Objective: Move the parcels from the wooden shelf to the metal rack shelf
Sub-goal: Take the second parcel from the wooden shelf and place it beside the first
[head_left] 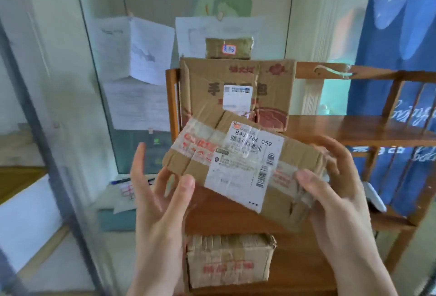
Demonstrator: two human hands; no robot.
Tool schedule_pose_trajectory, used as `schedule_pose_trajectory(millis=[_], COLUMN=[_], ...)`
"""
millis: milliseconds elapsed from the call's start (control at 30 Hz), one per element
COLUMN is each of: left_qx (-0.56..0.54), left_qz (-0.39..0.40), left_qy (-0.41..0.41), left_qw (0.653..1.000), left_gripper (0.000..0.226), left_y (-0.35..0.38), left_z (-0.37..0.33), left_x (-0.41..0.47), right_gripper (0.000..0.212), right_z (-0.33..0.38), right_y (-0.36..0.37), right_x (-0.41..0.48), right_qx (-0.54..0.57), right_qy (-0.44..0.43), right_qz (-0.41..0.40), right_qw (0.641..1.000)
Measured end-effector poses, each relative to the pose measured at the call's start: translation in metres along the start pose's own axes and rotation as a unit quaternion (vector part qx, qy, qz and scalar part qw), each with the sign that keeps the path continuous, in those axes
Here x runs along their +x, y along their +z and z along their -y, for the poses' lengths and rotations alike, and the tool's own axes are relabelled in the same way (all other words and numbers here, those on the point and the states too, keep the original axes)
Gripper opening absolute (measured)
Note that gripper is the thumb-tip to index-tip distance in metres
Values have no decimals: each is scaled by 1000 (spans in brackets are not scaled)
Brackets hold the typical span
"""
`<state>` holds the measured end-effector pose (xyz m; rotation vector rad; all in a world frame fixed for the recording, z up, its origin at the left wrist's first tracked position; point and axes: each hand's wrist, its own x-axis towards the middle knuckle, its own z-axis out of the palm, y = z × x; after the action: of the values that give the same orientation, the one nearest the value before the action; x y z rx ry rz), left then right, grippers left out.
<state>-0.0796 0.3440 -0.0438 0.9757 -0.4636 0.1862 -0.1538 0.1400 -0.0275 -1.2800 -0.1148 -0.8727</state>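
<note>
Cardboard parcel (243, 168), flat and tape-wrapped, sits tilted in the air in front of the wooden shelf (354, 130), held between both hands. The right hand (339, 182) is wrapped round its right end, thumb on the top face and fingers curled behind. The left hand (155, 191) is spread fairly wide, its thumb touching the lower left edge and the fingers apparently under the parcel, more propping than gripping.

To carry it well, the person would do best to close the left hand firmly under the low corner before turning away, keep the parcel level, and lift it clear of the shelf's upright post. The metal rack shelf is not clearly identifiable in view, so the turn towards it has to be judged.

The white shipping label (247, 161) reads "843 Y64 059" above barcodes; red print on the tape is too blurred to read. Three more parcels wait on the wooden shelf: a large box (236, 90) with red Chinese characters, a small parcel (228, 47) on top of it, and a lower box (228, 260) with red print.
</note>
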Motion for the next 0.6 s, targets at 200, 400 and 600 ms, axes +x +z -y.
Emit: schedule_pose_trajectory(millis=[200, 400, 600], left_qx=[67, 161, 244], left_qz=[-28, -75, -156], left_qy=[47, 125, 173], left_qw=[996, 976, 941], left_gripper=[50, 64, 46], left_y=[-48, -94, -175], left_z=[-24, -61, -102], left_x=[-4, 0, 1], right_gripper=[60, 54, 77], right_z=[-15, -41, -65], right_y=[59, 110, 191], right_x=[-8, -16, -37], right_qx=[1, 54, -7], right_qy=[5, 18, 34], right_qz=[32, 142, 162], right_qw=[999, 988, 986])
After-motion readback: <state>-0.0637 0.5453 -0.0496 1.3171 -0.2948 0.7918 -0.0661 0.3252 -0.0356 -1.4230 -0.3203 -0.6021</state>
